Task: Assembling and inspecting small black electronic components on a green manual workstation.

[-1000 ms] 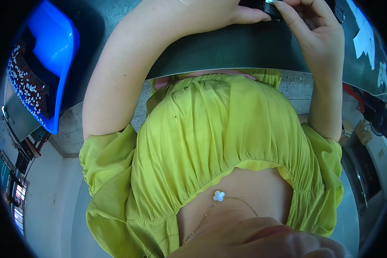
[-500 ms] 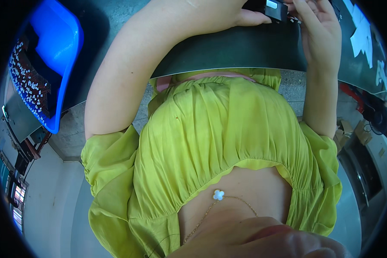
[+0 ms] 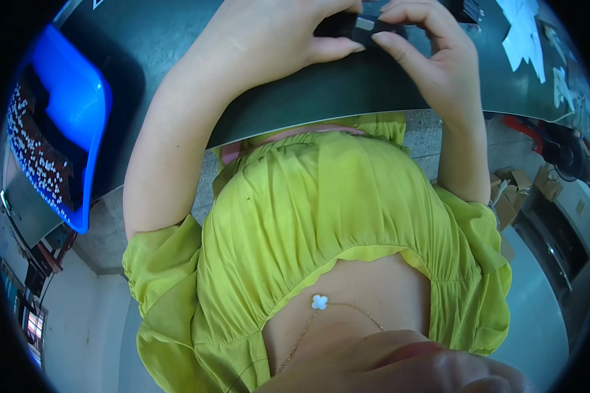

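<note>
Both hands meet at the top of the view over a dark green table (image 3: 347, 92). My left hand (image 3: 275, 36) and my right hand (image 3: 426, 56) both grip a small black part with a silvery face (image 3: 357, 25), held just above the table's surface. The fingers of each hand curl around its ends, hiding most of it. My yellow-green blouse fills the middle of the view below the table edge.
A blue plastic bin (image 3: 59, 124) with many small black-and-white pieces sits at the left on the table. White paper scraps (image 3: 531, 39) lie at the top right, beside more small black parts (image 3: 469, 10). Cardboard boxes (image 3: 518, 190) stand on the floor at right.
Both hands with the black part have come lower and closer into the view. The right hand's fingers now wrap over the part's right end.
</note>
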Demonstrator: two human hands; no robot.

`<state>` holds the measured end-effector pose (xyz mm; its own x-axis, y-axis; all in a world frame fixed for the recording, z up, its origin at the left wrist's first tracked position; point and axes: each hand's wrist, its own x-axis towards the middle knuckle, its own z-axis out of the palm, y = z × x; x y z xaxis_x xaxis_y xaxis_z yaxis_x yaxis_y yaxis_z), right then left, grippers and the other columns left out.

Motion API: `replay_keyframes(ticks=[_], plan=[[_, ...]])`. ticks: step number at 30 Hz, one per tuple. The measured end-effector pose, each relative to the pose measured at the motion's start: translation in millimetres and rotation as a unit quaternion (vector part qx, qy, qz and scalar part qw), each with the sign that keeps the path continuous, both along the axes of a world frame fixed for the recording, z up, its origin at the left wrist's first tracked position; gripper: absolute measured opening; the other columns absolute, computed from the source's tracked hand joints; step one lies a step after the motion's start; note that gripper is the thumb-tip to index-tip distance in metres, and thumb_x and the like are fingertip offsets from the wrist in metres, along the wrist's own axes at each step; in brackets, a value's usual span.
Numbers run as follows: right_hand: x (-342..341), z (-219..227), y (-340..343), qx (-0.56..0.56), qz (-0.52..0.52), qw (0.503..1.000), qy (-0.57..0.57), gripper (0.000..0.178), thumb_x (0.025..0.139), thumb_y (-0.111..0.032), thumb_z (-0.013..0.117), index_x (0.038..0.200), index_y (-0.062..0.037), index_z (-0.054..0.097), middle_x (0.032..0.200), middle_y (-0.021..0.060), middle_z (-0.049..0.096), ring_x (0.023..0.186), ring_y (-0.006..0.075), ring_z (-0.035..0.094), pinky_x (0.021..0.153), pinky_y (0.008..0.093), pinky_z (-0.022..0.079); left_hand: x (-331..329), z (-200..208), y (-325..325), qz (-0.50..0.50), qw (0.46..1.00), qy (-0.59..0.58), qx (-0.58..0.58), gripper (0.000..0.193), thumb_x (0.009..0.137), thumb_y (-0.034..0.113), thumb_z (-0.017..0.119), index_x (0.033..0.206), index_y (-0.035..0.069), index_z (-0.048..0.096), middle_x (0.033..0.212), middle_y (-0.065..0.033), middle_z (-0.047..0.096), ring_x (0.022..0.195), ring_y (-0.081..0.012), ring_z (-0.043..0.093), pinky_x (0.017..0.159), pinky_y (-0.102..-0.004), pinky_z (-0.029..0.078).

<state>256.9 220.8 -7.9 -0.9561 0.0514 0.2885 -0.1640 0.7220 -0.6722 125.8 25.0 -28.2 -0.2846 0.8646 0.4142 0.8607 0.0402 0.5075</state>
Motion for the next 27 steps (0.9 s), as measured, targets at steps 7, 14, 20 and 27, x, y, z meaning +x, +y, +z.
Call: replay_keyframes(ticks=[7,14,20,27], plan=[[-0.9,0.4,-5.4,-0.086,-0.052,0.985,-0.138,0.026,0.083,-0.008,0.083,0.103,-0.0018,0.066,0.090,0.0044,0.063,0.082,0.0117,0.058,0.073,0.0256,0.048,-1.3,6.5,1.1,0.014,1.000,0.000,-0.019,0.030,0.079,0.024,0.082,0.100,0.006,0.069,0.091,-0.0133,0.069,0.097,-0.0320,0.067,0.120,-0.0521,0.037],[-17.8,1.9,-10.7,-0.237,-0.078,0.944,-0.216,0.019,0.089,-0.010,0.080,0.096,-0.0046,0.064,0.081,-0.0038,0.060,0.072,0.0020,0.051,0.064,0.0194,0.042,-3.7,-5.1,2.6,0.004,1.000,0.020,0.020,0.029,0.080,0.025,0.081,0.098,0.005,0.068,0.091,-0.0136,0.069,0.097,-0.0324,0.066,0.117,-0.0511,0.039],[-8.8,-5.0,8.1,-0.059,0.039,0.997,-0.014,0.024,0.081,-0.005,0.083,0.102,-0.0012,0.070,0.097,0.0096,0.068,0.088,0.0198,0.064,0.078,0.0307,0.051,-1.7,6.5,3.1,0.003,1.000,-0.006,0.012,0.029,0.080,0.025,0.081,0.099,0.006,0.068,0.094,-0.0128,0.068,0.100,-0.0320,0.066,0.117,-0.0518,0.039],[-8.0,4.2,-6.4,0.163,0.070,0.976,0.128,0.031,0.073,-0.008,0.086,0.099,0.0005,0.069,0.103,0.0139,0.068,0.093,0.0339,0.065,0.081,0.0405,0.052,-3.9,1.5,-2.5,0.020,0.999,0.017,-0.017,0.030,0.075,0.022,0.083,0.099,0.008,0.071,0.090,-0.0127,0.069,0.097,-0.0326,0.068,0.118,-0.0516,0.039]])
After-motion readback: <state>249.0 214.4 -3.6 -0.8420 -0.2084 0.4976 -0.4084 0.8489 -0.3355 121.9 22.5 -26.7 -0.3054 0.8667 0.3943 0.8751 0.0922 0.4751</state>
